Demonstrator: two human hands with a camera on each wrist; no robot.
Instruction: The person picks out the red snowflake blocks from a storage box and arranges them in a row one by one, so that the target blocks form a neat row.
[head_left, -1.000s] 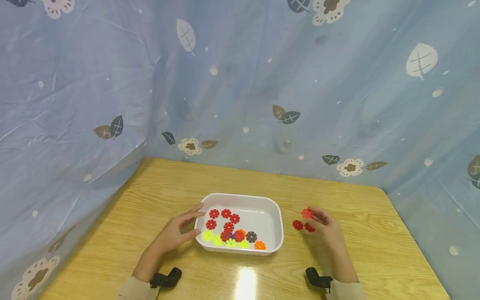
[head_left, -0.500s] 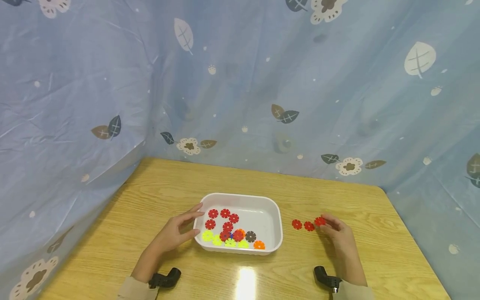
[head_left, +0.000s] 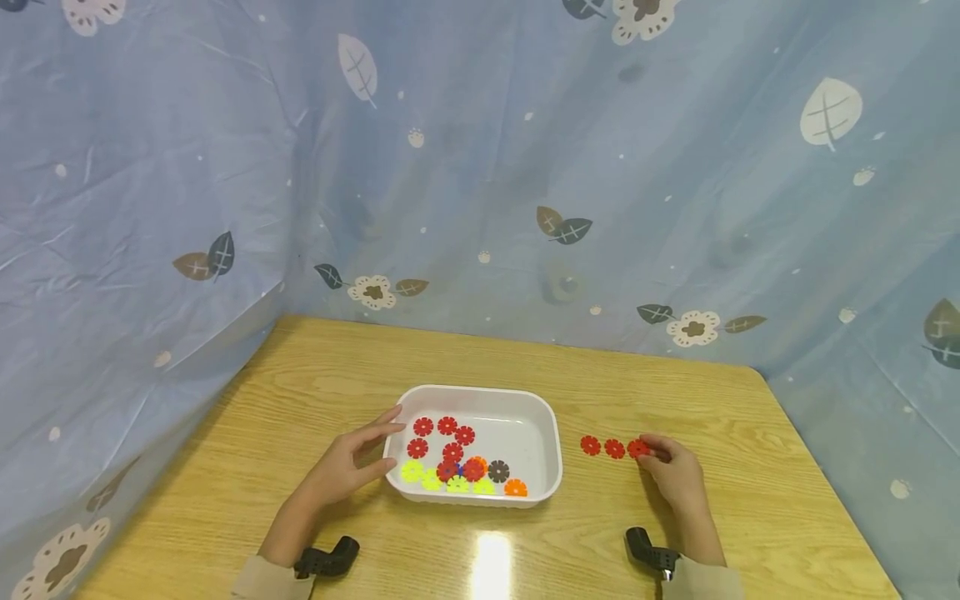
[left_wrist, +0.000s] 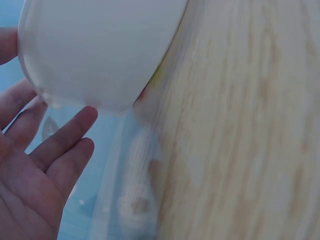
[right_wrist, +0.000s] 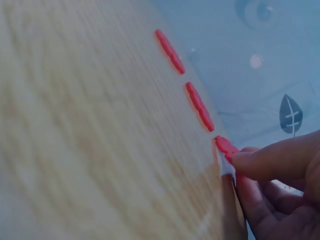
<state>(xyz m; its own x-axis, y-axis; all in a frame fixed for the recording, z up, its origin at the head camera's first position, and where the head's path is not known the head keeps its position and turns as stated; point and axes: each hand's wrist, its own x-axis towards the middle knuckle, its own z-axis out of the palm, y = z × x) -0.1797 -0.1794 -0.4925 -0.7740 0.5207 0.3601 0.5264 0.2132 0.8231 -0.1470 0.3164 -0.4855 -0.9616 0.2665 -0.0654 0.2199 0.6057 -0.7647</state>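
Note:
A white plastic tray (head_left: pixel 522 499) stands mid-table with several snowflake-shaped plastic discs in it: red, yellow, orange, dark and a bit of blue. My left hand (head_left: pixel 343 463) rests at its left end, thumb and fingers spread along the rim; in the left wrist view the lower fingers (left_wrist: pixel 65 142) lie fairly straight below the tray wall. Right of the tray, two red snowflake discs (head_left: pixel 590 446) (head_left: pixel 615 449) lie flat, side by side. My right hand (head_left: pixel 678 477) pinches a third red disc (head_left: pixel 637 448) at the right end of that row; in the right wrist view its near edge (right_wrist: pixel 225 145) tilts slightly up from the tabletop.
The wooden table (head_left: pixel 420 550) ends at a blue patterned curtain (head_left: pixel 465 183) behind and at both sides. Bare wood lies right of my right hand and in front of the tray. Black camera mounts (head_left: pixel 330 557) sit on both wrists.
My right hand has carried the red disc rightward past the other two and lowered it into line at the row's right end. My left hand keeps its place at the tray.

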